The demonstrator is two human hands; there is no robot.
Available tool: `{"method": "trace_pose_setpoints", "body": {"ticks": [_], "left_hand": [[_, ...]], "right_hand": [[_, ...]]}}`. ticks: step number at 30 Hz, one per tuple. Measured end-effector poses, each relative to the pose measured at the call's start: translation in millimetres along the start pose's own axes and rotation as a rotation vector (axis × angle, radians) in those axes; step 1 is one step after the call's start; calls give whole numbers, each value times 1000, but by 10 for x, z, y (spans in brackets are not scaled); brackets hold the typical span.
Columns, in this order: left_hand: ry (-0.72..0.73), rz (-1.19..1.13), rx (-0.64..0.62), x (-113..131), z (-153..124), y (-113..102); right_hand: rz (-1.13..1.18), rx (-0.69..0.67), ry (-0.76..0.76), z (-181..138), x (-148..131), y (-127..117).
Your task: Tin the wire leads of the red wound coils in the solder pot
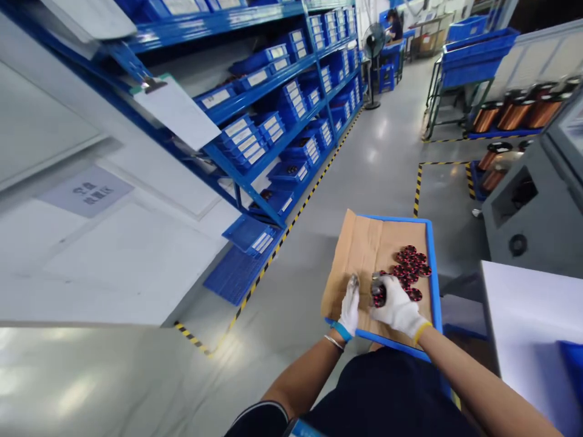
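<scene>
A shallow blue tray (435, 285) lined with brown cardboard (364, 243) lies just in front of my body. On the cardboard's right side sit several dark round parts (410, 261) with pink-red marks, bunched close together. My right hand (395, 303), in a white glove with a yellow cuff, is closed around a dark round part (379, 296) of the same sort, left of the bunch. My left hand (350, 306), gloved in white with a blue band at the wrist, has its fingers stretched out beside the tray's left part, against the cardboard, and holds nothing.
Blue shelving (273, 142) with labelled blue bins runs along the left, a clipboard (177, 109) hanging from its near end. A white table (532, 321) and a grey machine (537, 194) stand at right. Copper wire spools (512, 115), a fan (374, 42) and a seated person (395, 27) are farther off.
</scene>
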State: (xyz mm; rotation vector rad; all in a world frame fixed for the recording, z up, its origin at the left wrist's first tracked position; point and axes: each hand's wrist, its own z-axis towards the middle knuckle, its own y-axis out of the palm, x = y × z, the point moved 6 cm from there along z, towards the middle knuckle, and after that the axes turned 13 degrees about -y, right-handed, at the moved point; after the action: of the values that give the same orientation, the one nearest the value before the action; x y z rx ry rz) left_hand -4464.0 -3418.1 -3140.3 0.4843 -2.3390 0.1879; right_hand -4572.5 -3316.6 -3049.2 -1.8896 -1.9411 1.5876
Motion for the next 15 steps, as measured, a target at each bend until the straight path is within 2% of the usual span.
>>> {"method": "trace_pose_setpoints", "body": {"ticks": [2,4,7,11,13,15], "left_hand": [[3,-17,5,-16,26,-83],[-4,-23,8,-39,74,-109],[-8,-23,-13,-62,157,-33],[61,35,-28,-43,115,146],[109,136,45,-18,48,159],[139,160,-26,16,31,192]], "right_hand": [[-77,-81,-33,321,-95,330],[-148,-161,-60,468,-100,563],[-234,-237,-84,478,-86,706],[-283,-247,-73,187,-160,544],[-284,-214,-68,-99,-167,319],[-291,-79,-67,-518,-113,-48]]}}
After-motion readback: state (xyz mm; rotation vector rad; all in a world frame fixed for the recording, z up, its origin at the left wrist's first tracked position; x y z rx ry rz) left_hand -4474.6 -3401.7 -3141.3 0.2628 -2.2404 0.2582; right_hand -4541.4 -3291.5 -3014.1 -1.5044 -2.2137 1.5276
